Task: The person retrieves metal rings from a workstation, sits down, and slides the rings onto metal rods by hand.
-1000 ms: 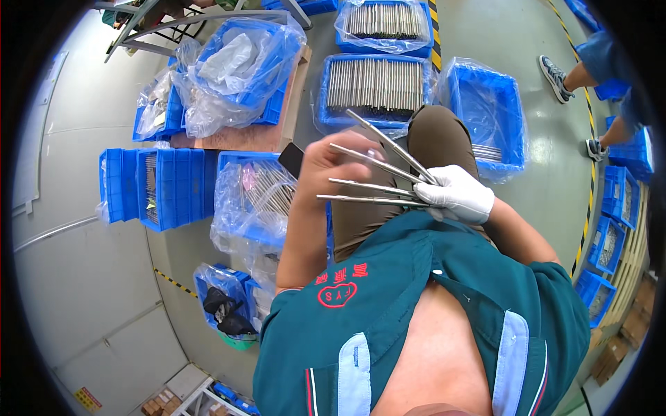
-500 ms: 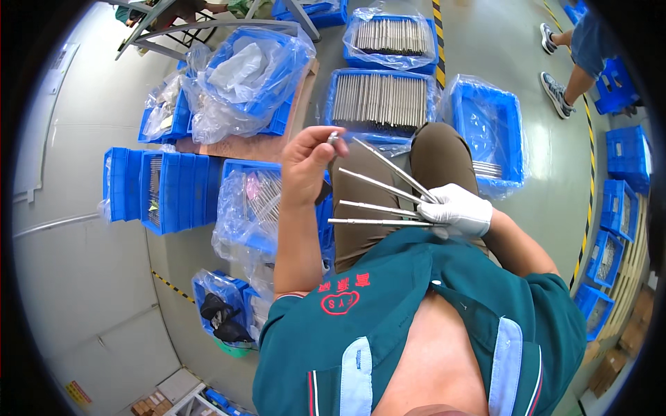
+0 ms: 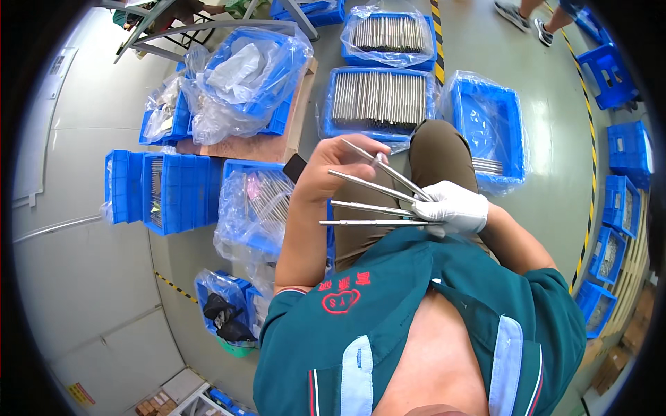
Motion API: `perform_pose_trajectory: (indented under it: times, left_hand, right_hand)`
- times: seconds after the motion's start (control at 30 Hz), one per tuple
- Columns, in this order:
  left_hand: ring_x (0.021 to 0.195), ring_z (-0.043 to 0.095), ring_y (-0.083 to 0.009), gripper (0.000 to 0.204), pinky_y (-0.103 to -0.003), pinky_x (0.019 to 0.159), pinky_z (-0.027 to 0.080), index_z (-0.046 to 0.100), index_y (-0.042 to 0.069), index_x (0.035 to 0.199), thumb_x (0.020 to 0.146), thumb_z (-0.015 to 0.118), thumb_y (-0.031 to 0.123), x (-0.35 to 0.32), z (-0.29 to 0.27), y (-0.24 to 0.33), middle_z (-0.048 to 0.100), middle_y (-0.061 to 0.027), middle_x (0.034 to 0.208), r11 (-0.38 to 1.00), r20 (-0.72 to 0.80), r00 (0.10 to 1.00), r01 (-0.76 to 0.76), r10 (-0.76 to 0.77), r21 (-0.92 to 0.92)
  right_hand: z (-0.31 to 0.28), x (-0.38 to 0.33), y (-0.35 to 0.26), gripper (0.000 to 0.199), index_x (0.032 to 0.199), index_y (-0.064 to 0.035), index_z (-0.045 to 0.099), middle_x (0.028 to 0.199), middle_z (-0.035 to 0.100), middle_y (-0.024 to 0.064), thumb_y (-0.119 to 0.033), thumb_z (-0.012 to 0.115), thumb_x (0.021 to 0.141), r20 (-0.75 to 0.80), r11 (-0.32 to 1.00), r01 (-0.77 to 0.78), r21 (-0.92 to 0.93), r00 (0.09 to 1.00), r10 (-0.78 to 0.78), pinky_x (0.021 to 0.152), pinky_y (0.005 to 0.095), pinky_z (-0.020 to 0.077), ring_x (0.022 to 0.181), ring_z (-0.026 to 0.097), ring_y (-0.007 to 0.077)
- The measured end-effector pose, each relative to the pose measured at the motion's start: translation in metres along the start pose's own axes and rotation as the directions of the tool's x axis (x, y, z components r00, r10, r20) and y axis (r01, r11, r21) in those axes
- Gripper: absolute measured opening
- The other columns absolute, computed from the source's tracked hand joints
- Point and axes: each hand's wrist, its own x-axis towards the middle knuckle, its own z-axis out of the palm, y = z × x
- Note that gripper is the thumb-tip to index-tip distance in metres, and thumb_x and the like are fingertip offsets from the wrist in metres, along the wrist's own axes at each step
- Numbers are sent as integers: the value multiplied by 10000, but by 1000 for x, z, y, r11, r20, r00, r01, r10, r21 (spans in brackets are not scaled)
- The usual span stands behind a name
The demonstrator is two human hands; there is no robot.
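My gloved right hand [image 3: 454, 209] is closed around several slim silver metal rods [image 3: 371, 185], fanned out with their free ends pointing left. My bare left hand [image 3: 331, 166] is closed, thumb and fingers pinching a small shiny metal piece [image 3: 379, 159] whose exact kind I cannot make out. That hand is now behind and beside the uppermost rods, and the small piece lies close to the top rod. Whether the two touch is unclear. The white glove hides the gripped ends of the rods.
Ahead of my knees stand blue crates [image 3: 378, 97] packed with metal rods. A plastic-lined blue crate [image 3: 489, 132] at the right holds a few rods. Bagged crates [image 3: 253, 201] and stacked crates [image 3: 182, 191] stand left. Another person's shoes [image 3: 515, 15] show far right.
My left hand has moved right and slightly down, bringing the small metal piece to the top rod. My right hand has barely moved. The other person has stepped farther away.
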Motion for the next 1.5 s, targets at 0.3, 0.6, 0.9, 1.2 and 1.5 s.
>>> perform_pose_trajectory:
  times: [0.3, 0.6, 0.9, 1.2, 1.5]
  left_hand:
    - [844, 579, -131, 299, -253, 764, 460, 591, -32, 1075, 830, 650, 129, 7, -2, -7, 618, -61, 923, 992, -124, 985, -116, 122, 58]
    - [972, 567, -219, 363, -396, 902, 432, 570, 46, 1078, 921, 500, 365, 32, -2, -65, 621, -83, 994, 678, -299, 954, -233, 21, -697]
    - [1185, 465, -299, 515, -433, 1036, 328, 432, -15, 1266, 974, 320, 394, 55, 64, -92, 504, -176, 1256, 372, -97, 995, -100, 27, -923]
    - [391, 347, -57, 304, -210, 343, 277, 540, 80, 824, 936, 494, 360, 29, 42, -89, 431, 23, 563, 891, -566, 747, 78, -349, -447]
    - [484, 401, -20, 209, -178, 400, 277, 580, 19, 918, 889, 594, 226, 38, 0, -35, 494, 37, 640, 924, -405, 902, 273, -149, 267]
  right_hand:
    - [-6, -1, -5, 403, 741, -78, 529, 505, 442, 0, -458, 578, 866, 36, 994, -28, 104, 999, 25, 379, 223, 218, 402, 334, 56]
    - [-9, 10, -22, 297, 854, -26, 491, 522, 407, 7, -270, 658, 830, -95, 777, 397, 488, 909, -405, 366, 244, 301, 396, 383, 105]
    - [6, 53, -26, 98, 853, -33, 509, 738, 558, 64, -82, 593, 867, -517, 665, 735, -131, 522, -679, 681, 284, 471, 697, 562, 152]
    - [-37, 0, -55, 224, 918, -18, 543, 829, 593, 89, -239, 568, 890, -649, 392, 834, 387, 549, -527, 735, 368, 496, 781, 588, 210]
    - [-45, 2, 30, 371, 926, 10, 532, 647, 595, 137, -359, 546, 891, 216, 927, -144, 345, 974, 71, 411, 286, 474, 473, 586, 235]
